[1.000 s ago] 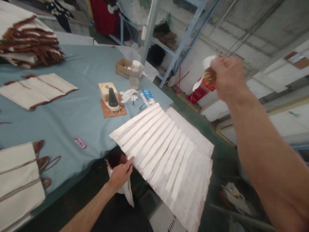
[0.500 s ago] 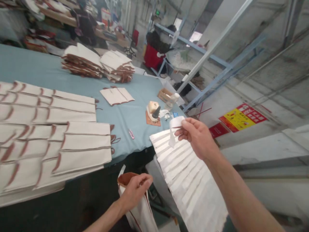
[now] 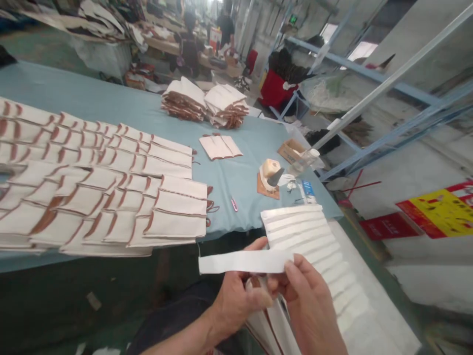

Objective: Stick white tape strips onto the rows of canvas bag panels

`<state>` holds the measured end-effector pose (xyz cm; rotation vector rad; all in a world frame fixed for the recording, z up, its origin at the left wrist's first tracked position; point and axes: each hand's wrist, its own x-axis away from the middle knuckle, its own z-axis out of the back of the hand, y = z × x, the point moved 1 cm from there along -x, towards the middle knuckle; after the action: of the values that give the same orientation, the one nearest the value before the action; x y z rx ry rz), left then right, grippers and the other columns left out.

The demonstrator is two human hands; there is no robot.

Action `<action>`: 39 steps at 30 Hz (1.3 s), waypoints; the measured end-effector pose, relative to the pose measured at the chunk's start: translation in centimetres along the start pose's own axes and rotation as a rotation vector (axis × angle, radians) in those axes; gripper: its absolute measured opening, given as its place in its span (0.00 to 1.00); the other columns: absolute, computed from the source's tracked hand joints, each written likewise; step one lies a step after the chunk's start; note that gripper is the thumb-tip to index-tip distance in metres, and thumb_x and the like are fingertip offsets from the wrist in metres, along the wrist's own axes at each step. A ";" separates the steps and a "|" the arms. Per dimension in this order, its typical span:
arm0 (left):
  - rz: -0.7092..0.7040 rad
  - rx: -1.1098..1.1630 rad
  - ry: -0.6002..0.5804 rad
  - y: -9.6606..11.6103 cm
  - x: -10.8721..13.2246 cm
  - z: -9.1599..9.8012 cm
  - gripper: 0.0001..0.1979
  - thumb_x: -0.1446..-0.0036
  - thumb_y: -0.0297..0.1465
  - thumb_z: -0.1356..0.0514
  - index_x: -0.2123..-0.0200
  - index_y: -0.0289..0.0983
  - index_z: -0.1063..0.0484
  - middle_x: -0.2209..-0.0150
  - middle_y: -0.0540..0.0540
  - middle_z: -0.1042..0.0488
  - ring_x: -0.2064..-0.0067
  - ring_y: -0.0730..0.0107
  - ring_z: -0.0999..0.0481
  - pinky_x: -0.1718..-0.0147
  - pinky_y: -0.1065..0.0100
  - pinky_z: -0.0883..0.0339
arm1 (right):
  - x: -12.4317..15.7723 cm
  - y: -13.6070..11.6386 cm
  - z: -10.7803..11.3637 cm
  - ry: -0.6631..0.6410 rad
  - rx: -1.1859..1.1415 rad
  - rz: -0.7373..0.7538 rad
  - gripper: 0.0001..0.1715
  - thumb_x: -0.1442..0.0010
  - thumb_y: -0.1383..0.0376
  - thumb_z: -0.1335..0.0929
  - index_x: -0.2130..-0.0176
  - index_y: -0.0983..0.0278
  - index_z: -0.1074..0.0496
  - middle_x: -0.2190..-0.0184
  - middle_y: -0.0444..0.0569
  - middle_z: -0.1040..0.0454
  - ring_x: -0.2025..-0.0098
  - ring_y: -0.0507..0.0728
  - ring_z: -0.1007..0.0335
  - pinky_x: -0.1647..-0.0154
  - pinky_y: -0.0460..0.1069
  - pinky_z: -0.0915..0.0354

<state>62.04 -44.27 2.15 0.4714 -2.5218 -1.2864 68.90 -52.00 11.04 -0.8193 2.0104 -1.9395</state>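
My right hand (image 3: 310, 296) pinches the right end of a flat white strip (image 3: 236, 261), which stretches leftward across the front of my left hand (image 3: 236, 293). That left hand is curled around the top of a cream fabric bag (image 3: 275, 320) with brown edging, its thumb in front and part of its fingers behind the strip. The bag hangs below both hands, and its mouth is mostly hidden by them. Just beyond my right hand lies a row of overlapping white strips (image 3: 295, 222).
Cream pieces with brown trim (image 3: 177, 217) overlap on the blue-covered table (image 3: 218, 182). Two stacks (image 3: 185, 98) stand farther back, beside a single piece (image 3: 220, 147). A small pink-and-white tool (image 3: 234, 204), a dark-nozzled bottle (image 3: 275, 177) and a cardboard box (image 3: 291, 149) are nearby.
My right hand has brought the white strip down and left, to my left hand at the bag. The strip, curled before, is now stretched flat. The view has turned left.
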 end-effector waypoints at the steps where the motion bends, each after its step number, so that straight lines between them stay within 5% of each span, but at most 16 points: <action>1: -0.030 0.000 0.067 0.3 0.0 0.0 0.44 0.56 0.57 0.29 0.40 0.40 0.27 0.62 0.45 0.24 0.64 0.63 0.28 0.62 0.64 0.30 | 0.1 0.8 1.2 0.030 0.025 -0.012 0.20 0.44 0.48 0.23 0.68 0.60 0.25 0.77 0.46 0.24 0.76 0.56 0.29 0.73 0.50 0.30; 5: -0.103 -0.117 0.314 1.4 0.0 0.0 0.33 0.43 0.59 0.38 0.50 0.37 0.18 0.59 0.41 0.21 0.61 0.59 0.25 0.60 0.64 0.29 | -0.1 3.8 5.4 0.189 0.035 -0.014 0.21 0.46 0.47 0.22 0.68 0.60 0.25 0.78 0.45 0.25 0.76 0.56 0.30 0.74 0.48 0.31; 9: -0.102 -0.343 0.420 2.2 0.1 0.5 0.30 0.39 0.57 0.41 0.59 0.36 0.16 0.65 0.43 0.20 0.64 0.62 0.26 0.63 0.66 0.31 | -0.6 6.6 7.9 0.289 -0.054 -0.056 0.19 0.48 0.48 0.21 0.66 0.58 0.24 0.76 0.43 0.24 0.76 0.54 0.31 0.76 0.46 0.31; 15: -0.056 -0.518 0.371 3.6 0.9 1.1 0.28 0.37 0.53 0.41 0.60 0.34 0.16 0.75 0.47 0.26 0.72 0.68 0.32 0.70 0.69 0.38 | -2.4 11.1 9.7 0.124 0.115 -0.208 0.24 0.48 0.45 0.23 0.64 0.62 0.21 0.72 0.48 0.20 0.75 0.57 0.26 0.78 0.49 0.31; 19: 0.055 -0.545 0.344 4.9 2.4 0.9 0.27 0.37 0.52 0.41 0.58 0.34 0.15 0.75 0.48 0.28 0.72 0.69 0.32 0.72 0.70 0.39 | -4.6 9.3 10.0 0.039 0.481 -0.047 0.25 0.48 0.44 0.25 0.59 0.59 0.19 0.64 0.53 0.16 0.63 0.65 0.19 0.66 0.54 0.25; 22: 0.127 -0.573 0.327 5.7 3.6 0.6 0.26 0.35 0.50 0.42 0.56 0.34 0.16 0.71 0.47 0.26 0.68 0.67 0.29 0.69 0.69 0.36 | -5.1 5.0 7.7 -0.205 0.552 0.212 0.21 0.39 0.49 0.30 0.54 0.59 0.19 0.55 0.54 0.16 0.51 0.64 0.20 0.50 0.55 0.26; 26: 0.125 -0.535 0.263 6.3 4.5 0.4 0.24 0.35 0.49 0.41 0.65 0.32 0.20 0.73 0.49 0.31 0.71 0.71 0.36 0.71 0.70 0.40 | -3.4 0.4 1.7 -0.642 0.467 0.448 0.13 0.38 0.62 0.29 0.53 0.59 0.22 0.54 0.49 0.18 0.53 0.58 0.22 0.52 0.49 0.29; 28: 0.098 -0.498 0.261 6.4 5.0 0.9 0.22 0.37 0.47 0.38 0.71 0.34 0.26 0.76 0.53 0.39 0.73 0.73 0.42 0.74 0.70 0.45 | -2.3 -0.1 -1.2 -0.743 0.433 0.478 0.10 0.40 0.68 0.30 0.57 0.60 0.23 0.58 0.47 0.18 0.55 0.56 0.23 0.53 0.48 0.31; 35: -0.083 -0.617 0.305 8.4 8.5 4.3 0.20 0.33 0.43 0.42 0.74 0.36 0.31 0.76 0.53 0.39 0.72 0.72 0.42 0.73 0.69 0.45 | 0.3 2.8 -7.5 -0.766 0.212 0.318 0.08 0.34 0.65 0.30 0.67 0.62 0.26 0.57 0.49 0.18 0.54 0.55 0.23 0.49 0.49 0.33; 39: -0.190 -0.623 0.589 9.9 12.0 7.9 0.24 0.29 0.50 0.51 0.69 0.39 0.33 0.73 0.52 0.37 0.71 0.70 0.39 0.72 0.68 0.44 | 0.4 3.3 -10.6 -0.509 -0.015 0.281 0.13 0.31 0.55 0.29 0.64 0.62 0.26 0.65 0.46 0.20 0.65 0.52 0.26 0.61 0.46 0.31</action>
<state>46.52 -37.90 6.86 0.8003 -1.5340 -1.6105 62.22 -43.38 8.95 -0.8713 1.7220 -1.3919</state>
